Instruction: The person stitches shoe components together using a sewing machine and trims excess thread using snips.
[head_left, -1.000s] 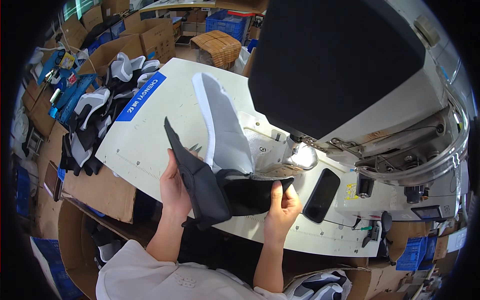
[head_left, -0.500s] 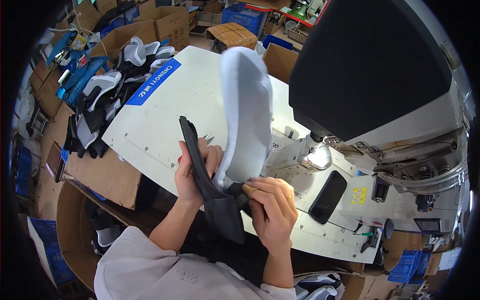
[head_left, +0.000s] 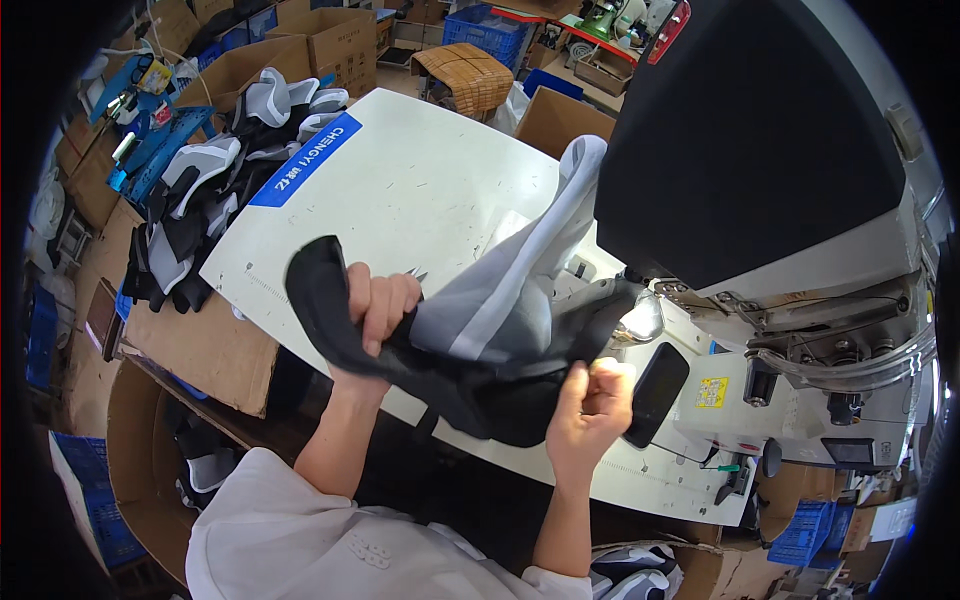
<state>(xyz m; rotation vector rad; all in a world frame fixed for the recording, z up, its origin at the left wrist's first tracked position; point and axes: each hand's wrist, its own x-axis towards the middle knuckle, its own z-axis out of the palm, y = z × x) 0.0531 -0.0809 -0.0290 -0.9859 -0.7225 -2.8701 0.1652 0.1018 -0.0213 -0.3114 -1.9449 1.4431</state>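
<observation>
A soft black and grey cloth piece with white edging (head_left: 490,385) is held mid-frame, seemingly being opened out. It is gripped by the left hand (head_left: 375,320), fingers curled, and its black edge is pinched by the right hand (head_left: 590,410). A steady hold seems needed next. Room is taken at right by a big black-and-white sewing machine (head_left: 750,150) and a flat black phone (head_left: 660,392).

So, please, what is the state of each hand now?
Left hand: closed, holding the black-and-grey fabric piece at its black part.
Right hand: closed, pinching the same piece's black edge.
</observation>
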